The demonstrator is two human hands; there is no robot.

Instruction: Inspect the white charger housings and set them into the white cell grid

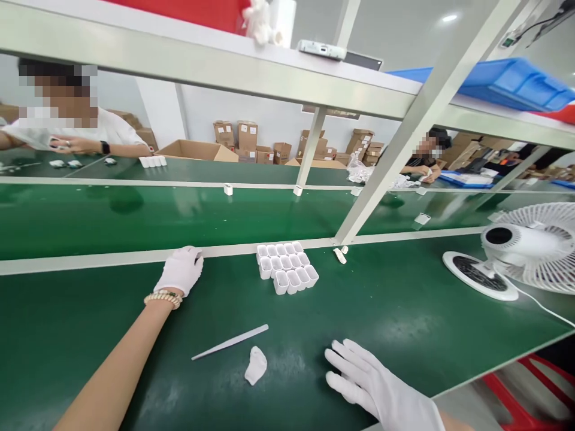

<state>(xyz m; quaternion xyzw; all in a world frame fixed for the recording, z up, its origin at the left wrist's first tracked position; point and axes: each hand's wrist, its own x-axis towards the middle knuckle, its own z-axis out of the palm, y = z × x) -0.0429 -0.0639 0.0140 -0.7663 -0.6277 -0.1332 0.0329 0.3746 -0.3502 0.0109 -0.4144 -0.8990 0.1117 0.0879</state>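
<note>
My left hand (182, 269), in a white glove, is at the rail along the table's far edge. Its fingers are curled together, and whatever may be between them is hidden. My right hand (366, 380), also gloved, rests over the green table (215, 401) with fingers spread and nothing in it. Several small white open cups (287, 263) stand in rows beyond and between the hands. A thin pointed white strip (230, 342) lies nearer to me, beside a crumpled white piece (256, 366).
A white fan (505, 236) stands at the right with its cable trailing. A slanted metal post (395, 149) meets the rail near small white scraps (340, 255). Behind the rail runs a green belt (179, 215) bearing small white parts. Two people sit beyond; a shelf (179, 57) crosses above.
</note>
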